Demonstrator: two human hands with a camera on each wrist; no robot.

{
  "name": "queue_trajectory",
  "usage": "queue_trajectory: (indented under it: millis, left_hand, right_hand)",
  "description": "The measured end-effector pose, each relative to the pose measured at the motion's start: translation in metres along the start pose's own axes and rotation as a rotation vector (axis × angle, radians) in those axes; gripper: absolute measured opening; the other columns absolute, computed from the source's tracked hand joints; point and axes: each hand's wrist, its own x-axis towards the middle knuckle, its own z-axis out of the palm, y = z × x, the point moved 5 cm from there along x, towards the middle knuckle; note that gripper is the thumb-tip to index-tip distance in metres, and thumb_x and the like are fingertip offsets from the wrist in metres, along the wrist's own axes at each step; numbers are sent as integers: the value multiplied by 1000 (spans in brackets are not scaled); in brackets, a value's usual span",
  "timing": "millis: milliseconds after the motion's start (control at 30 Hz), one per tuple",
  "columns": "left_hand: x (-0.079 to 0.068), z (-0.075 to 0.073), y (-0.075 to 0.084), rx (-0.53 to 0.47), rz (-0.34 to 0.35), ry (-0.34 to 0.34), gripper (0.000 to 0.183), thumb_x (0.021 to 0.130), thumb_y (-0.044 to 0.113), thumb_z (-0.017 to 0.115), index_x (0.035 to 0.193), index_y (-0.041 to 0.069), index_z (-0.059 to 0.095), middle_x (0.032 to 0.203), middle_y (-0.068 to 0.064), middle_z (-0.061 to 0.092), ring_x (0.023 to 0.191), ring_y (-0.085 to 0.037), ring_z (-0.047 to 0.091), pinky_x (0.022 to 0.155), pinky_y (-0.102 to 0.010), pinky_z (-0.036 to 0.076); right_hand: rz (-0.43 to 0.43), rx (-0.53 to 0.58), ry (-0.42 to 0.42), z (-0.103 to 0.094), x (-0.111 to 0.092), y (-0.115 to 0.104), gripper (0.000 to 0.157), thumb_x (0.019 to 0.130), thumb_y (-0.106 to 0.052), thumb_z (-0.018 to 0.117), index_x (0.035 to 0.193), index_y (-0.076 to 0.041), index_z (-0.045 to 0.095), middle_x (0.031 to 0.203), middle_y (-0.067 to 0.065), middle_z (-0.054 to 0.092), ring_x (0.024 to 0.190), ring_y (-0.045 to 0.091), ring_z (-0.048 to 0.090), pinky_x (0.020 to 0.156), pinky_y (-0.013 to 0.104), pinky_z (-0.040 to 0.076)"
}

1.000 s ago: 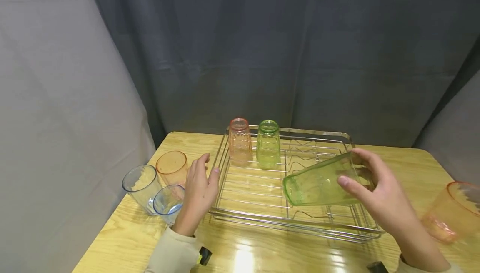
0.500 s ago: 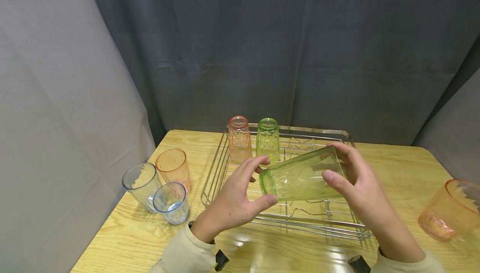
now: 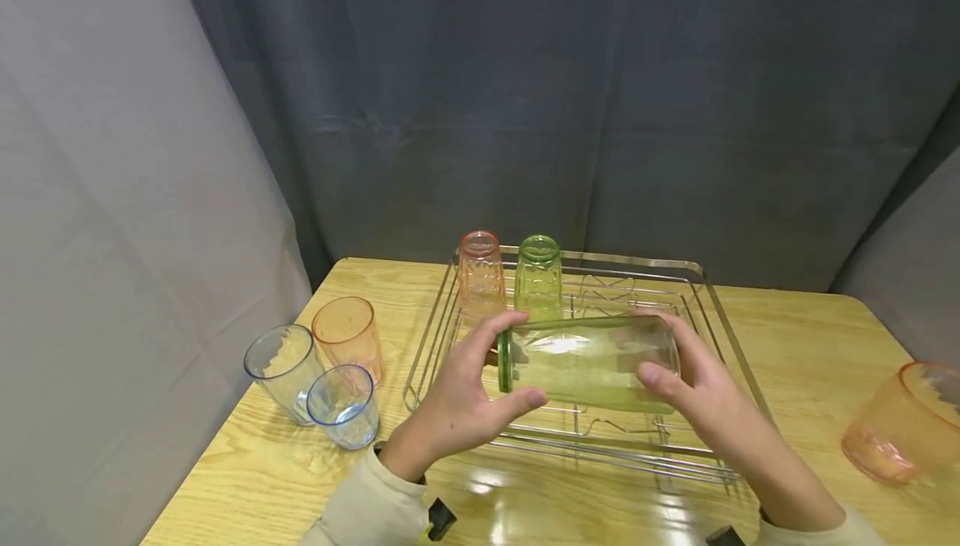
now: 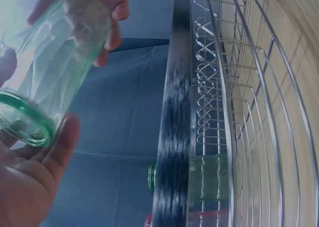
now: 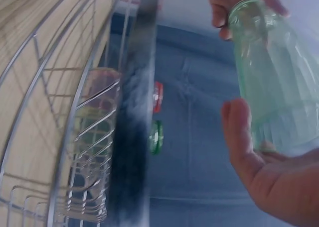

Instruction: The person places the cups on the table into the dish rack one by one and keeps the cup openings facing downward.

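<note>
A large green glass [image 3: 585,363] lies on its side in the air over the wire dish rack [image 3: 750,379], held between both hands. My left hand [image 3: 468,400] grips its thick base end, thumb in front and fingers behind. At the wide rim end, my right hand [image 3: 705,388] holds the glass between thumb and fingers. In the left wrist view, the green base [image 4: 30,118] sits against the left fingers. Inside the rack, at its back left, a pink glass [image 3: 482,275] and a smaller green glass [image 3: 538,275] stand upside down.
Left of the rack stand an orange glass [image 3: 348,333], a clear glass with a dark blue rim [image 3: 281,371] and a short blue-rimmed glass [image 3: 345,408], all upright. Another orange glass [image 3: 900,425] stands at the right of the wooden table [image 3: 255,471]. A dark curtain [image 3: 540,96] hangs behind.
My left hand has moved right from beside the rack and taken hold of the green glass's base. The right hand has shifted left with the glass, which has turned nearly level.
</note>
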Motion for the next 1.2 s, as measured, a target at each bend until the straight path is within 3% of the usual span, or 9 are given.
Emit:
queue_trajectory:
  millis: [267, 333, 433, 567, 733, 867, 967, 1067, 1200]
  left_hand:
    - [-2, -2, -2, -38, 63, 18, 67, 86, 26, 77, 142, 12, 43, 106, -6, 60, 82, -5, 52, 71, -23, 54]
    - [-3, -2, -3, -36, 43, 27, 66, 86, 24, 77, 141, 13, 44, 105, -5, 60, 77, -4, 49, 68, -22, 51]
    - [-5, -5, -6, -19, 5, 59, 65, 85, 23, 78, 141, 14, 44, 110, -4, 62, 78, -4, 50, 68, -24, 51]
    - [-8, -15, -9, 11, -36, 129, 66, 86, 23, 78, 142, 15, 44, 120, -5, 61, 84, -6, 51, 69, -25, 51]
    - [-12, -32, -12, 11, -78, 200, 68, 86, 17, 78, 144, 13, 43, 120, -8, 60, 79, -8, 50, 67, -23, 49]
    - [-13, -43, -15, 16, -108, 246, 67, 87, 15, 77, 145, 13, 43, 126, -10, 59, 90, -11, 58, 80, -27, 56]
    - [-13, -50, -18, 34, -136, 282, 66, 88, 17, 76, 145, 14, 42, 128, -9, 58, 97, -14, 60, 87, -34, 57]
    - [-14, -55, -20, 51, -162, 309, 67, 88, 19, 76, 145, 15, 42, 132, -9, 56, 102, -15, 61, 91, -39, 56]
    - [-15, -60, -24, 64, -185, 339, 68, 87, 18, 77, 145, 15, 43, 134, -9, 56, 102, -18, 62, 91, -43, 56]
  right_hand:
    - [-5, -76, -91, 6, -2, 9, 57, 103, -11, 46, 155, -17, 24, 161, 24, 19, 122, 50, 52, 82, 40, 60]
    - [-23, -103, -108, 6, -4, 11, 57, 104, -10, 44, 157, -17, 21, 162, 24, 17, 126, 51, 49, 87, 43, 58]
    - [-46, -188, -69, -2, -8, 17, 57, 105, -9, 43, 157, -16, 22, 157, 23, 30, 128, 26, 53, 88, 32, 57]
    - [-35, -391, 87, -22, -17, 30, 56, 101, -14, 56, 152, -14, 34, 141, 15, 52, 114, -12, 47, 81, 12, 49]
    - [11, -568, 217, -48, -25, 47, 56, 95, -20, 66, 144, -3, 44, 139, 22, 53, 120, 19, 51, 79, 2, 39]
    - [96, -662, 248, -60, -29, 63, 60, 97, -27, 63, 142, 5, 43, 137, 33, 48, 112, 46, 50, 84, 32, 49]
    - [139, -699, 271, -63, -30, 74, 64, 98, -30, 61, 142, 11, 39, 135, 40, 44, 111, 55, 46, 85, 62, 40]
    - [141, -702, 312, -67, -31, 82, 65, 96, -28, 63, 140, 14, 38, 133, 44, 42, 115, 60, 40, 91, 68, 31]
    - [194, -688, 302, -72, -32, 93, 69, 97, -27, 61, 142, 17, 33, 132, 45, 41, 114, 60, 41, 87, 68, 36]
